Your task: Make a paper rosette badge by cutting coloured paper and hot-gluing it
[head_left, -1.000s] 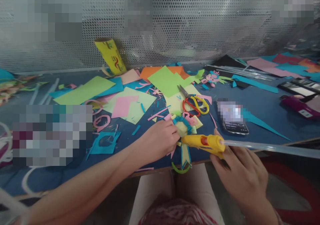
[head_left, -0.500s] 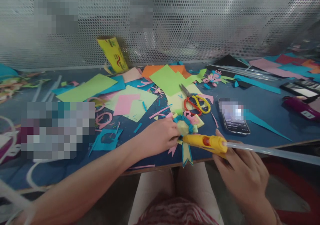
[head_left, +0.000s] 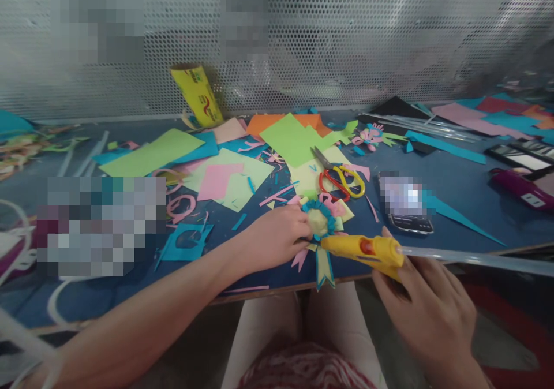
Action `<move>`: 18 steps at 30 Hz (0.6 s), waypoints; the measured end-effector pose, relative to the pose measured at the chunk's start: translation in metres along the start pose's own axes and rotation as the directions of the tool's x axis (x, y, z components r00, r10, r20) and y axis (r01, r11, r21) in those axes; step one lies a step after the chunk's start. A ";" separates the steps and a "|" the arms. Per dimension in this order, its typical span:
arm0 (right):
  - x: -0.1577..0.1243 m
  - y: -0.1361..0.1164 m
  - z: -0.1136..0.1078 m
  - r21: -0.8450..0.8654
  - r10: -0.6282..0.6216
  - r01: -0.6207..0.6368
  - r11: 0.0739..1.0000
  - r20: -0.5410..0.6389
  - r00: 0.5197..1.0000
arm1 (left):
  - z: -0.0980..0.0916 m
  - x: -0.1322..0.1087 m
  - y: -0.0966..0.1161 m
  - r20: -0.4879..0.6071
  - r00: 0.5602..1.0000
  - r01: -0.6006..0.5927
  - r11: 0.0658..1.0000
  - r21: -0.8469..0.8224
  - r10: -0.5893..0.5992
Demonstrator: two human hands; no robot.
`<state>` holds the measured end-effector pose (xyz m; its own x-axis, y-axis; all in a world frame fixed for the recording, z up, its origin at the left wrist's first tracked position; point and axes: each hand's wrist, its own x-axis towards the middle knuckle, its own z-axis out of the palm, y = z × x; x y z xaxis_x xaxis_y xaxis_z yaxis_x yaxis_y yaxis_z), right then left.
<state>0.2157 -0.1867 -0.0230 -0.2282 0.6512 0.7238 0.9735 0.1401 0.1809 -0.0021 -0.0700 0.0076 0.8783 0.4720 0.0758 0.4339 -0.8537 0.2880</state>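
My left hand [head_left: 283,233] closes on the left edge of a paper rosette [head_left: 319,223], which has a pale yellow centre, a blue ruffled rim and yellow-and-blue ribbon tails. Wrapped in my right hand [head_left: 433,305] is a yellow hot glue gun [head_left: 366,249], with a long clear glue stick [head_left: 471,259] sticking out of its back. The gun's nozzle is at the lower edge of the rosette; whether it touches cannot be seen. Pink and yellow paper pieces [head_left: 340,209] lie just behind the rosette.
Scissors [head_left: 340,175] with red and yellow handles lie behind the rosette. A phone [head_left: 404,204] is to the right. Coloured paper sheets [head_left: 288,138] and scraps cover the table [head_left: 459,201]. A yellow tube [head_left: 197,94] leans against the perforated metal panel [head_left: 303,42].
The glue gun and my right hand have shifted slightly to the right and down, showing more of the rosette's lower rim. My left hand stays at the rosette's edge.
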 end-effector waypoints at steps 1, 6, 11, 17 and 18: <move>-0.001 0.000 -0.001 0.003 0.019 -0.019 1.000 0.018 1.000 | 0.000 0.000 -0.001 -0.002 1.000 -0.007 1.000 -0.008 0.007; -0.002 0.004 -0.001 0.066 0.171 -0.178 0.982 0.098 0.980 | -0.003 -0.002 -0.001 0.003 1.000 -0.025 0.998 -0.049 0.025; 0.001 0.007 0.002 0.214 0.316 -0.367 0.906 0.236 0.919 | -0.007 -0.003 0.000 -0.007 0.998 -0.058 0.998 -0.014 0.058; 0.012 0.027 0.003 0.150 0.456 -0.511 0.847 0.291 0.841 | -0.002 -0.002 -0.002 0.018 0.987 -0.160 0.984 0.082 0.159; 0.014 0.032 0.003 0.128 0.479 -0.526 0.841 0.276 0.833 | -0.001 -0.002 -0.002 0.021 0.989 -0.148 0.985 0.085 0.147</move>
<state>0.2441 -0.1708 -0.0091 0.2811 0.8154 0.5061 0.9406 -0.1295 -0.3138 -0.0052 -0.0695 0.0076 0.9367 0.3364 0.0970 0.3142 -0.9299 0.1914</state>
